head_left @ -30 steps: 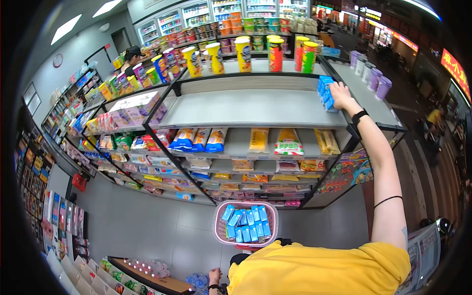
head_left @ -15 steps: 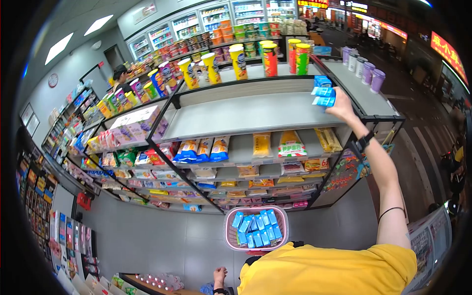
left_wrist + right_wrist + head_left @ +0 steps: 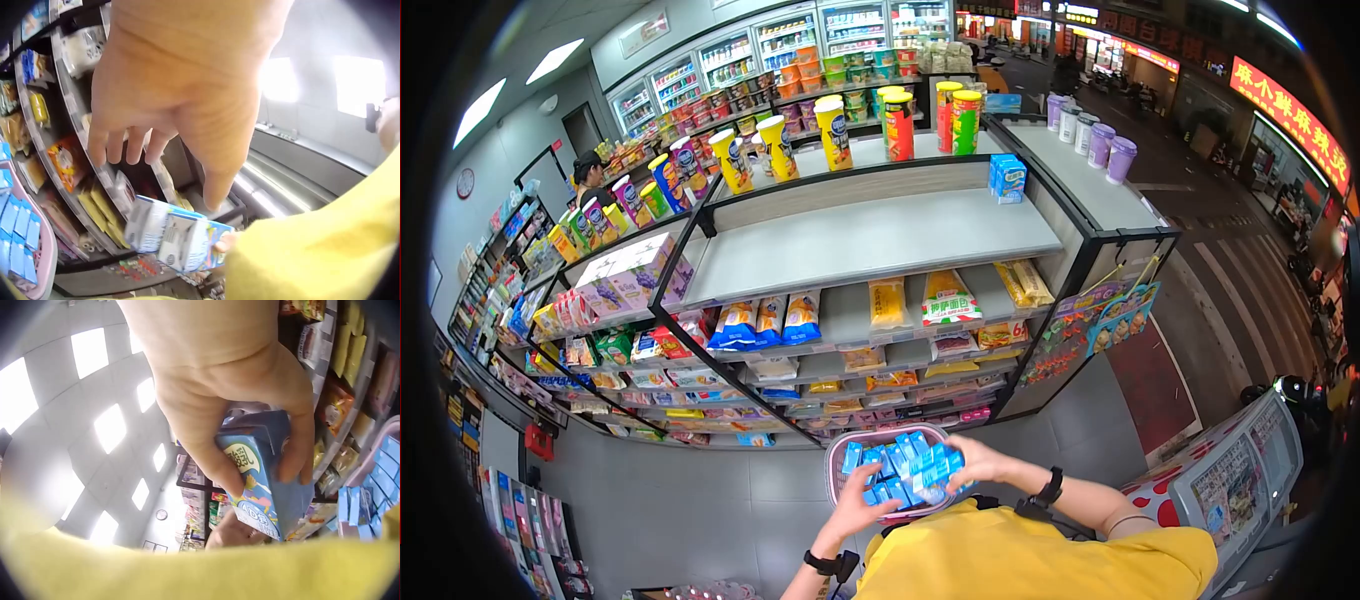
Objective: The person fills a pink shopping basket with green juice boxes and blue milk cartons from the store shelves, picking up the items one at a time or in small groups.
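Note:
My right hand (image 3: pixel 980 462) grips blue drink cartons (image 3: pixel 936 467) over the pink basket (image 3: pixel 833 482), thumb on one side and fingers on the other in the right wrist view. A cartoon label shows on the near carton (image 3: pixel 256 481). My left hand (image 3: pixel 858 508) is at the basket's left side, its fingers spread and holding nothing. In the left wrist view that hand (image 3: pixel 181 94) hangs just above the held cartons (image 3: pixel 178 234). More blue cartons (image 3: pixel 19 231) fill the basket, standing close together. A few blue cartons (image 3: pixel 1006 178) stand at the right end of the top shelf.
The pale top shelf (image 3: pixel 860 235) stretches ahead, with chip tubes (image 3: pixel 835 135) along the ledge behind it. Bagged bread (image 3: pixel 948 300) lies on the tier below. Purple and white cups (image 3: pixel 1102 147) stand far right. A glass-topped freezer (image 3: pixel 1240 480) is close on my right.
My right hand has taken cartons off the top shelf and brought them down and left over the basket. My left hand has come up from my side to the basket.

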Motion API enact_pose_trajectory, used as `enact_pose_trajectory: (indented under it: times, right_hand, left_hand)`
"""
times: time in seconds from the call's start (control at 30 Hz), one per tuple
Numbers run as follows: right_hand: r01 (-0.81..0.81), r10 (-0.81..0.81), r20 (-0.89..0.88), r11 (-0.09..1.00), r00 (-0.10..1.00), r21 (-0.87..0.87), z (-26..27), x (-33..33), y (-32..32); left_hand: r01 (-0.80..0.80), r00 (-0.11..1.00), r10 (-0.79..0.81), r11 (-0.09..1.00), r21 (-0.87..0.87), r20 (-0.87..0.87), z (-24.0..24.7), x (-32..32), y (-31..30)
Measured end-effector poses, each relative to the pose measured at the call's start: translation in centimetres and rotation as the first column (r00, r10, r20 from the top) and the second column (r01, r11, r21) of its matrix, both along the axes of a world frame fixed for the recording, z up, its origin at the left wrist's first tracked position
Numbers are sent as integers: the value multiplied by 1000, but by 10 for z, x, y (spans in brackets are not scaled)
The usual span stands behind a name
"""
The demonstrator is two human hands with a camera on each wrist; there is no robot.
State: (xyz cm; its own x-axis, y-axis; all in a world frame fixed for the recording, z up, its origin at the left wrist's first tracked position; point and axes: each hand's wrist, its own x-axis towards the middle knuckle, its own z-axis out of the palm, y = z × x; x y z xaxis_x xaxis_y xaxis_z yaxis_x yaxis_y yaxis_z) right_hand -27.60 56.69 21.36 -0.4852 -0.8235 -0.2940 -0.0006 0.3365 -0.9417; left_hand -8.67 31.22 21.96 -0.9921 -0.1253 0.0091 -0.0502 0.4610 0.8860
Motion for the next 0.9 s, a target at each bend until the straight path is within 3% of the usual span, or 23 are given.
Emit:
enact_pose_trajectory:
  times: [0.03,0.1,0.2,0.37,0.47,0.57,0.63,0.67,0.77,0.8,0.87,0.9]
  right_hand:
    - [8,-8,35,1000,999,6,-15,10,2]
    - [-40,42,-31,998,999,55,-14,20,4]
    - [-63,71,-74,993,995,99,-3,31,4]
    - [-10,28,-135,990,990,138,-15,50,10]
    - [-1,5,-32,990,999,139,-24,55,13]
    - [37,-39,176,999,984,16,-14,62,11]
    - [53,-15,251,988,968,-146,-26,63,13]
    - [129,-43,429,977,902,-172,-21,67,8]
    - [321,-160,588,930,793,-179,-32,81,-9]
    - [253,-166,432,956,886,-150,-48,84,-13]
    - [241,-122,584,962,802,-130,-61,89,-25]
    - [232,-102,651,966,752,-118,-69,88,-30]
  left_hand:
    - [78,997,-78,997,19,18,-7,-8,6]
    - [195,981,-196,974,-118,6,-21,-17,18]
    - [293,942,-293,956,25,164,-24,-28,39]
    - [341,895,-354,935,98,271,-24,-36,46]
    - [384,838,-407,913,137,363,-30,-32,44]
    - [309,824,-407,906,289,393,-15,-26,39]
    - [217,855,-374,887,408,359,-49,-20,36]
    - [147,870,-349,858,492,348,-67,-17,36]
    - [10,889,-292,783,622,354,-64,-11,32]
    - [-37,891,-277,744,667,359,-66,-9,31]
    - [-96,882,-274,690,717,382,-68,-5,28]
    - [-74,890,-265,719,692,371,-61,-4,28]
